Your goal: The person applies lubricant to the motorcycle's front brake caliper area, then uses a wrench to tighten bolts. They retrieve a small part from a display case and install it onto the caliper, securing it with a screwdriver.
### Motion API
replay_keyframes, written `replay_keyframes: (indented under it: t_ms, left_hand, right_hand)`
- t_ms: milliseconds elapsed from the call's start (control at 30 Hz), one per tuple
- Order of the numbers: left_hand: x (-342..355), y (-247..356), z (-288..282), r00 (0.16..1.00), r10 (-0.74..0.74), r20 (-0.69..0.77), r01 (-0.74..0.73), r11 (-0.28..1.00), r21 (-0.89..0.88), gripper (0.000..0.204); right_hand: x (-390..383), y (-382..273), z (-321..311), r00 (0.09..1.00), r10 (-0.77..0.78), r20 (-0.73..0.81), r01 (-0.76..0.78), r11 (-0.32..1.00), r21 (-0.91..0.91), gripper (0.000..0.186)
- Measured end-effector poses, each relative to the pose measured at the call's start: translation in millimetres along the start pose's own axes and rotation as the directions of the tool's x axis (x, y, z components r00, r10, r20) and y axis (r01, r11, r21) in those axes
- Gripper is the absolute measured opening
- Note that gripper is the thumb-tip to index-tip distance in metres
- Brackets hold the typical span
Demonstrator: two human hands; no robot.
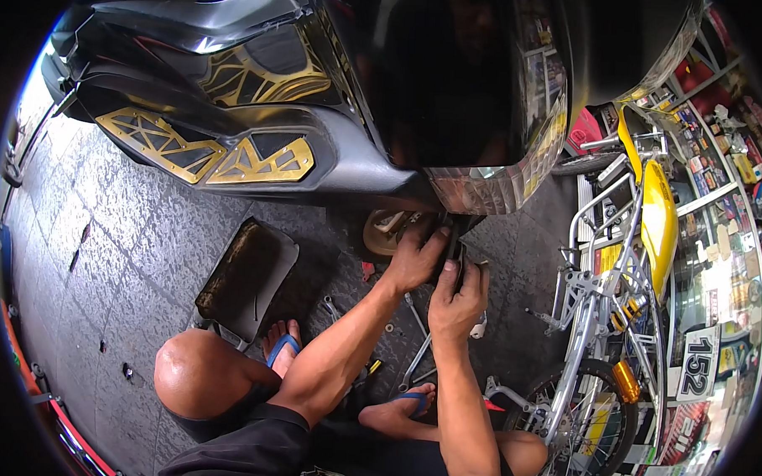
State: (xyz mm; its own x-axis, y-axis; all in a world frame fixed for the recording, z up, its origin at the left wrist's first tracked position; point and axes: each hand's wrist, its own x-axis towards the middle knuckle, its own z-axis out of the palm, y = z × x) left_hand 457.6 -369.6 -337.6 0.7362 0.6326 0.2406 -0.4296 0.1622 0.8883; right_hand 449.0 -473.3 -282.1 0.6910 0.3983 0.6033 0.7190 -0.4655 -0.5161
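I squat beside a black scooter, both arms reaching to its lower edge. My left hand is under the body panel, fingers curled at a narrow dark part and partly hidden. Just right of it and lower, my right hand has its thumb and fingers closed around the lower end of that dark part. What kind of part it is cannot be made out. Left of my left hand shows a round brownish housing with metal inside.
Wrenches and small parts lie on the dark floor below my hands. A grimy rectangular tray stands left of my feet. To the right is a bare silver motorcycle frame with a yellow body panel, before a stocked glass display case.
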Motion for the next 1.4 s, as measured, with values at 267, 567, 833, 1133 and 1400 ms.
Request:
replay_keyframes:
  t_ms: [267,567,833,1133,1400]
  left_hand:
    - [-0.7,-0.1,3.8,0.999,-0.018,-0.051,0.019,1.0,0.011,0.038]
    - [-1.0,5.3,3.3,0.997,-0.053,-0.055,0.054,0.998,0.023,0.039]
    - [-0.8,7.6,2.6,0.999,-0.033,-0.038,0.034,0.999,0.023,0.037]
    - [-2.4,16.5,3.0,0.998,-0.06,-0.03,0.061,0.997,0.043,0.038]
    - [-4.1,12.0,3.0,0.996,-0.072,-0.051,0.074,0.996,0.045,0.041]
  right_hand:
    - [-1.8,6.6,2.2,0.994,-0.095,-0.046,0.094,0.995,-0.01,0.029]
    - [0.1,6.8,-2.4,0.998,-0.029,0.064,0.032,0.998,-0.046,0.033]
    - [0.0,8.3,-1.3,0.998,-0.059,0.018,0.059,0.998,-0.013,0.032]
    - [1.7,4.0,-4.5,0.998,-0.037,0.043,0.036,0.999,0.004,0.031]
    - [5.1,0.5,-5.2,0.997,0.03,0.068,-0.031,1.0,0.007,0.028]
